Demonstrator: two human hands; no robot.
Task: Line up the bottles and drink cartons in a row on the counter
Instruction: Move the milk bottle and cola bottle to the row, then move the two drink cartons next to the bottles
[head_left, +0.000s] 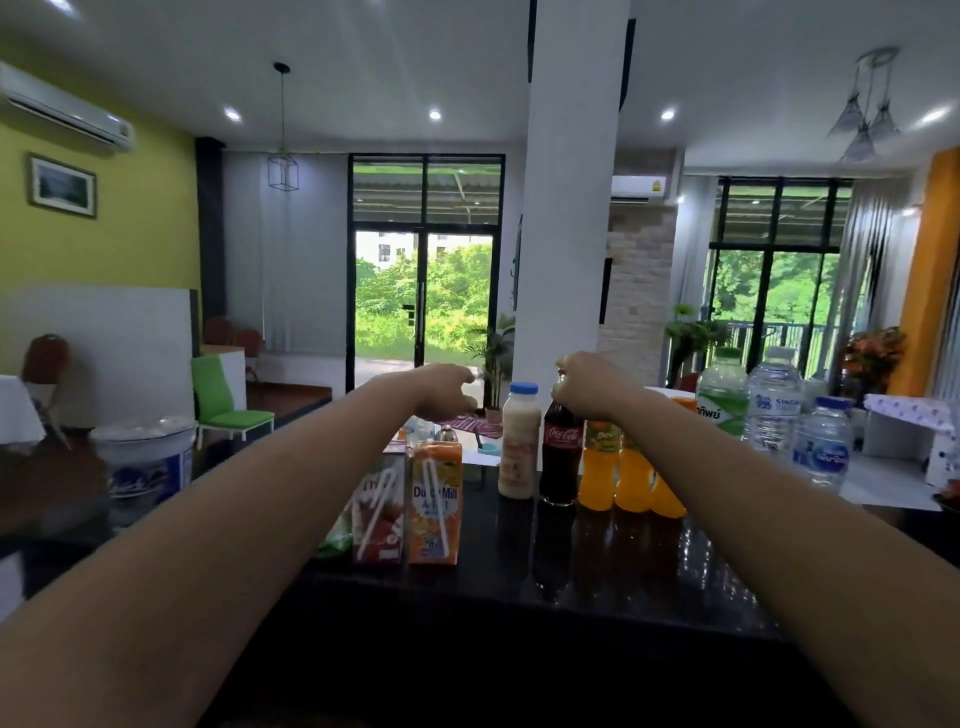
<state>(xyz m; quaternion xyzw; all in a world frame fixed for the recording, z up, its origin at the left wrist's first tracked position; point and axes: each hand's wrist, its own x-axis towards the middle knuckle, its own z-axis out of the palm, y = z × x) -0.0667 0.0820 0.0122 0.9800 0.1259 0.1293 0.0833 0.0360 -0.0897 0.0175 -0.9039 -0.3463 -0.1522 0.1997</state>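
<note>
My right hand (584, 387) pinches the cola bottle (561, 452) cap, left hand (441, 389) spread; cartons (434, 504) are lined up, water bottles (774, 400) are left.

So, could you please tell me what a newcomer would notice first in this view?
Two bare forearms reach across the black counter, the right hand closed on the cola bottle top, the left hand open in the air. Orange juice bottles stand right of the cola; two drink cartons stand nearer left.

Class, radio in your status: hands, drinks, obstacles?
Right hand gripping cola bottle by its cap. Left hand open, empty, raised. Cartons stand forward of the bottles. Nothing blocking.
</note>
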